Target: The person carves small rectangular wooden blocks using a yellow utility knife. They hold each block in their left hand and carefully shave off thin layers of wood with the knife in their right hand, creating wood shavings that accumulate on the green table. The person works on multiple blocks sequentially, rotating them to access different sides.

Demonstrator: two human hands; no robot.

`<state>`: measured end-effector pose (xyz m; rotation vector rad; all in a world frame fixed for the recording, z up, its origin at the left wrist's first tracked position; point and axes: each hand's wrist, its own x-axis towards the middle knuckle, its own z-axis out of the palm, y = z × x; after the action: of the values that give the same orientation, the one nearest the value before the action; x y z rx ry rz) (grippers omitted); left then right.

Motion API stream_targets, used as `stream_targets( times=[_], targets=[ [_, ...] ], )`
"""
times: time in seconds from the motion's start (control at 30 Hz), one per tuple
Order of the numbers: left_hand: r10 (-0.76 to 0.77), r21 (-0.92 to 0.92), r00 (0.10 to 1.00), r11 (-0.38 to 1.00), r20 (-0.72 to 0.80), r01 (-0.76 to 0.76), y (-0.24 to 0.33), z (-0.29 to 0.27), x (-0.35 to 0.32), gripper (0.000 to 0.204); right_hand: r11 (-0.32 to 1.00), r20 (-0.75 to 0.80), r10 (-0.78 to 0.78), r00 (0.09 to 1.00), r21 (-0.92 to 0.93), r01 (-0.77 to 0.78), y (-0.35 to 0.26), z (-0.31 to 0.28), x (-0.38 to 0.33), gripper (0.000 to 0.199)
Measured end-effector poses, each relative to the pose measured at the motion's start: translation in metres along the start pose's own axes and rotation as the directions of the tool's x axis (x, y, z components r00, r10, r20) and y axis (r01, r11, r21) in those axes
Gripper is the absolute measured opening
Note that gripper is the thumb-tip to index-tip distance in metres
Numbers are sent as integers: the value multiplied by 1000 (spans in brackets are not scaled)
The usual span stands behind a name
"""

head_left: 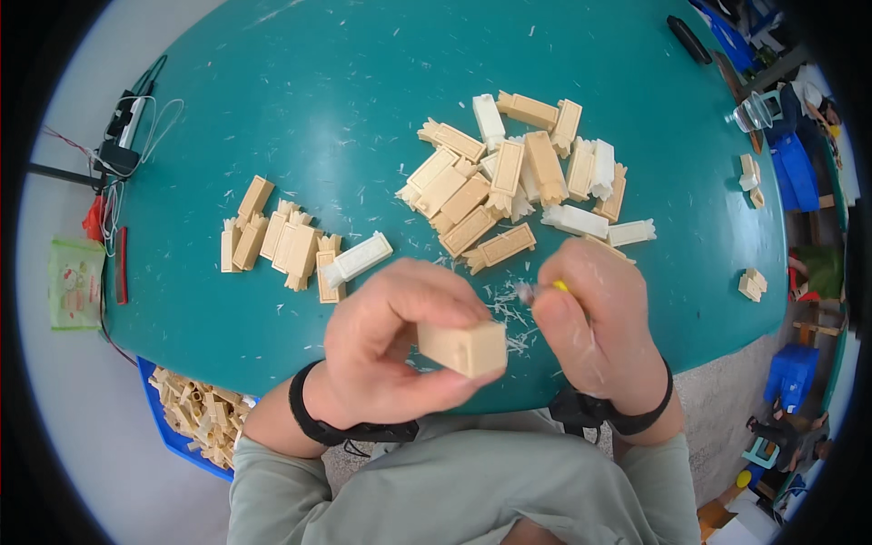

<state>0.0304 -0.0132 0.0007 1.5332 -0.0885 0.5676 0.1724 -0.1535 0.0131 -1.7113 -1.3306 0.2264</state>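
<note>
My left hand (400, 341) is closed round a cream plastic block (463, 349), thumb above and fingers below, with one end facing right. To its right, my right hand (595, 313) grips a small yellow tool (559, 286). Its short, blurred tip points left towards the block, apart from it; most of the tool is hidden in my fist. Beyond my hands lies a heap of cream, tan and white blocks (506, 173) with panelled sides and notched ends. A smaller group of such blocks (295, 247) lies to the left, where a white block (358, 258) rests near my left hand.
Pale shavings (520, 327) litter the green table (336, 100). A blue bin (163, 427) full of tan pieces stands below its left edge. A power strip (127, 127) with cables is at the far left. Several loose blocks (752, 284) and a clear cup (750, 113) are along the right edge.
</note>
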Motion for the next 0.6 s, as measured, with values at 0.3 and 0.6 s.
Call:
stream_targets(
  times=[0.3,0.6],
  targets=[
    [12,30,1000,999,5,-12,2,-5,6,38,994,21,-104,994,-18,104,-5,0,-2,30],
    [-16,-18,983,1000,185,19,7,-2,3,29,990,-28,-30,999,-137,26,6,3,0,30]
  ],
)
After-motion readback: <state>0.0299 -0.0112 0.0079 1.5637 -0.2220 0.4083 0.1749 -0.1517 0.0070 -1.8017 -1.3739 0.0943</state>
